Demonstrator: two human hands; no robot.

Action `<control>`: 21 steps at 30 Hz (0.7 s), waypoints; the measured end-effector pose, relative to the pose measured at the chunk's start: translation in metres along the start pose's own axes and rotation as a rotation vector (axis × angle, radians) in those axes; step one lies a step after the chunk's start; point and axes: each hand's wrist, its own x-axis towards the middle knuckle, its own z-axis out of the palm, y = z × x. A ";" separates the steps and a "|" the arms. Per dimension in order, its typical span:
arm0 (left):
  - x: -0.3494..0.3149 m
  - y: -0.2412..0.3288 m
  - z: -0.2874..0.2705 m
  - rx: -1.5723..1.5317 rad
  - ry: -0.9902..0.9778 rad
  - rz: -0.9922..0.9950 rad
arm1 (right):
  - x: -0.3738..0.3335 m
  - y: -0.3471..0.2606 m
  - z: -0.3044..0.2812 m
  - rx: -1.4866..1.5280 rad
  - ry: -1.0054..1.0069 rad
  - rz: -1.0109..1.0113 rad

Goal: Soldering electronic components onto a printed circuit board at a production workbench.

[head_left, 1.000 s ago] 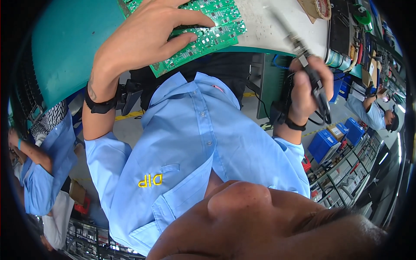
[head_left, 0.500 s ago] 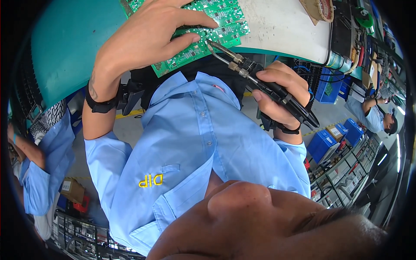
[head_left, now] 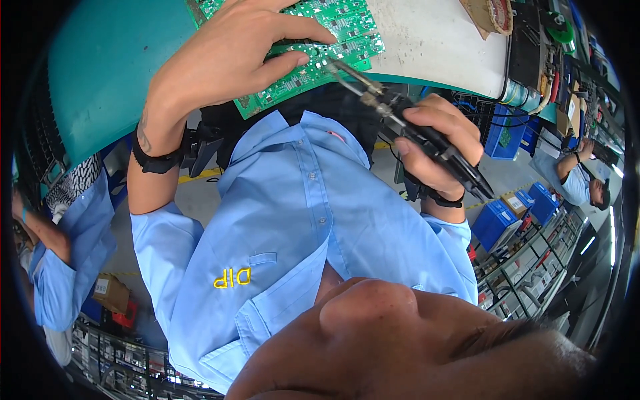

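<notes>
Shifting slightly rightward since half a second ago, the soldering tool (head_left: pixel 411 130) now shows blurred prongs (head_left: pixel 355 78) over the near part of the green circuit-board panel (head_left: pixel 353 50); contact I can't tell, so the working spot seems to be moving. Its long axis slants, tips pointing leftward and away from the blue shirt (head_left: pixel 267 193). The right hand (head_left: pixel 448 137) pinches its handle (head_left: pixel 460 170) between thumb and fingers; the left hand (head_left: pixel 230 57), thumb and forefinger spread, rests on the panel.
</notes>
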 end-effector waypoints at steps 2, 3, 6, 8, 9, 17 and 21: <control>0.000 -0.001 0.001 -0.013 0.007 0.010 | -0.006 0.006 -0.008 -0.004 0.080 -0.022; -0.001 -0.001 0.001 -0.012 0.008 0.009 | -0.009 0.009 -0.013 -0.002 0.080 -0.024; -0.003 -0.001 0.002 -0.017 0.016 0.005 | -0.022 0.032 -0.031 -0.082 0.188 0.028; -0.004 -0.001 0.000 -0.016 0.016 0.001 | -0.027 0.055 -0.038 -0.138 0.553 0.111; 0.000 -0.001 -0.001 -0.016 0.003 0.015 | -0.023 0.060 -0.039 -0.151 0.568 0.120; -0.003 -0.003 0.001 -0.029 0.031 0.030 | -0.008 0.071 -0.029 0.005 0.838 0.051; -0.003 -0.004 0.000 -0.033 0.049 0.024 | -0.016 0.037 -0.017 0.064 0.558 0.008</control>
